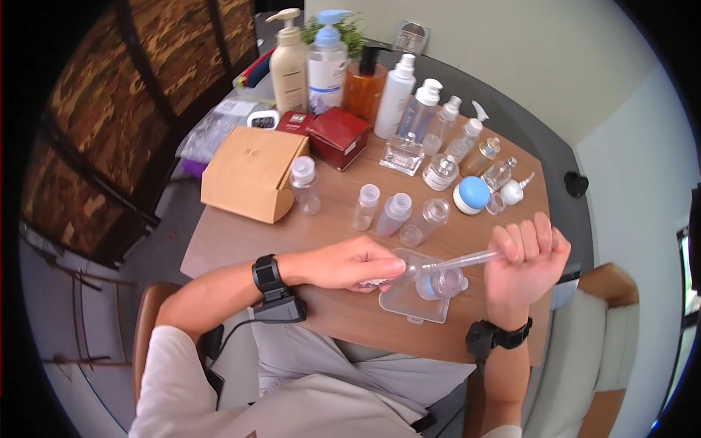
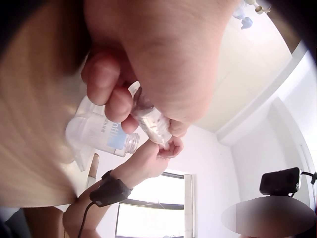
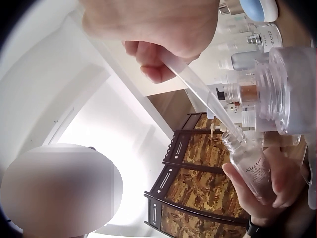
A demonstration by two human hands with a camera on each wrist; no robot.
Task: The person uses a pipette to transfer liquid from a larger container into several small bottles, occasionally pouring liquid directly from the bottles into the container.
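Note:
My left hand (image 1: 354, 264) grips a small clear bottle with printed lettering (image 3: 255, 171), tilted over the table with its open neck toward my right hand. In my right hand (image 1: 526, 255) the fingers curl round the wide end of a clear plastic dropper (image 1: 469, 260). That dropper slants across to the small bottle, and its narrow end is at the bottle's mouth in the right wrist view. Under it a clear uncapped bottle with a blue label (image 1: 440, 284) stands at a shallow transparent tray (image 1: 416, 311), its threaded neck facing up.
Beyond my hands stand several empty clear bottles (image 1: 394, 213). A brown carton (image 1: 252, 171), a dark red box (image 1: 339, 139) and tall pump bottles (image 1: 326, 77) are behind them. At the right are a blue-lidded jar (image 1: 472, 194) and perfume bottles (image 1: 441, 172). The table's near edge borders my lap.

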